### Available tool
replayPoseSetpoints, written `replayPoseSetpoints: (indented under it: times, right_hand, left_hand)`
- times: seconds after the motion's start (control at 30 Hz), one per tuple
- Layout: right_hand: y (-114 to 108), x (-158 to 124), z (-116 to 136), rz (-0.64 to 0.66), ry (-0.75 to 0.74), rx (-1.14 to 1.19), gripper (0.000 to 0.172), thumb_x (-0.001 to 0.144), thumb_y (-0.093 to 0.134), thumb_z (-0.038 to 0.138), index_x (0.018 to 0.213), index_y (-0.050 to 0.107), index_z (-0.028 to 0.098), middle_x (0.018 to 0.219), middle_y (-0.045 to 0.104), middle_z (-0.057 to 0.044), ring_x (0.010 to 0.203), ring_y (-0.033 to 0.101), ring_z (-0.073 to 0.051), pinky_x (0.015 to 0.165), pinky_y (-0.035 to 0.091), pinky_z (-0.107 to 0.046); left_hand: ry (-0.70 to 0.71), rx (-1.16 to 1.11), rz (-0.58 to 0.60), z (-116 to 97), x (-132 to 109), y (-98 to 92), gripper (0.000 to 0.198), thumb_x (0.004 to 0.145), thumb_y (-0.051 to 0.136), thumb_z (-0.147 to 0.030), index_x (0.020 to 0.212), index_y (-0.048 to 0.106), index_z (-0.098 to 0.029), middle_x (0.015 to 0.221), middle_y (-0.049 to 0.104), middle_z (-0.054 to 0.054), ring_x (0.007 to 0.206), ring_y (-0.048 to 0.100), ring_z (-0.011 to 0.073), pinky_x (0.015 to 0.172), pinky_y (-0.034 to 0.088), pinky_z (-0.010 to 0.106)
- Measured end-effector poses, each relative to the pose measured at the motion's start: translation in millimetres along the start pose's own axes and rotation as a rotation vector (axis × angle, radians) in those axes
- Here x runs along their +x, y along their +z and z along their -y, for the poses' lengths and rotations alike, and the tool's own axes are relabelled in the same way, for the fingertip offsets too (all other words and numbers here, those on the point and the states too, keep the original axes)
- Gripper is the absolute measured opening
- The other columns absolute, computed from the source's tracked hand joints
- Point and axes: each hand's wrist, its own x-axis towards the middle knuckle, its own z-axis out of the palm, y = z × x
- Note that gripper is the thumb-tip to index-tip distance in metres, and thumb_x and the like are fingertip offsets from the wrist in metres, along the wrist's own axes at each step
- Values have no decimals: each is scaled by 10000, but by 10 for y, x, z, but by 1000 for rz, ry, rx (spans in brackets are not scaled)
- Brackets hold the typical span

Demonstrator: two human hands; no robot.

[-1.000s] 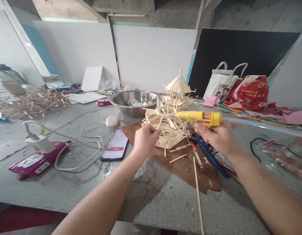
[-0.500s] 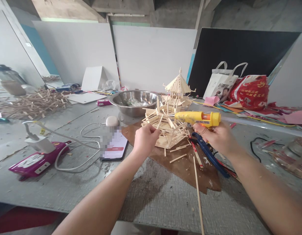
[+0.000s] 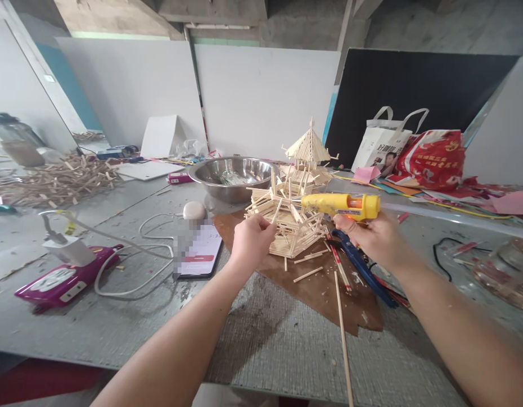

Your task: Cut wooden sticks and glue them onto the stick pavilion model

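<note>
A pagoda-like model [image 3: 297,240] built of thin wooden sticks stands in front of me, with a pointed roof [image 3: 310,146] rising behind its lower tiers. At its left side my left hand [image 3: 253,240] is closed, pinching a short wooden stick [image 3: 279,210] that leans up against the model. My right hand [image 3: 378,234] grips a yellow hot glue gun [image 3: 341,204]. The gun points left, its nozzle in among the sticks near the model's top edge; whether the tip touches wood I cannot tell. A clear glue stick [image 3: 448,216] trails out of the gun's back.
Blue-handled pliers [image 3: 363,268] and loose sticks [image 3: 308,275] lie on brown paper [image 3: 321,297]. A long stick [image 3: 343,333] reaches the front edge. Left are a phone [image 3: 200,251], a purple power strip [image 3: 70,277] and cables; behind, a metal bowl [image 3: 231,189]. A glass jar [image 3: 507,271] stands right.
The glue gun and my right hand have shifted very slightly left. My left hand keeps its pinch on the stick in the same place.
</note>
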Motion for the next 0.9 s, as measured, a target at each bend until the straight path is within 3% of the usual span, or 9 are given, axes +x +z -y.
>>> replayPoseSetpoints:
  times: [0.47, 0.73, 0.9]
  right_hand:
    - [-5, 3, 11, -10, -36, -58, 237, 760, 489, 388, 678, 583, 186, 581, 588, -21, 593, 568, -166, 493, 418, -261]
    - [119, -39, -41, 30, -60, -98, 263, 763, 483, 395, 844, 617, 183, 791, 655, -46, 746, 598, -190, 658, 465, -299]
    - [215, -69, -32, 121, -73, -142, 254, 773, 467, 381, 835, 612, 182, 776, 657, -50, 711, 604, -190, 621, 470, -300]
  left_hand:
    - [-70, -109, 81, -57, -2, -33, 144, 630, 517, -280, 544, 469, -176, 456, 574, -42, 309, 491, 75, 389, 376, 182]
    - [-64, -146, 94, -35, 13, -24, 141, 634, 515, -268, 544, 459, -175, 448, 559, -41, 316, 505, 80, 361, 377, 171]
    - [-62, -159, 103, -15, 15, -19, 143, 642, 515, -274, 555, 460, -175, 459, 560, -44, 323, 505, 75, 373, 388, 174]
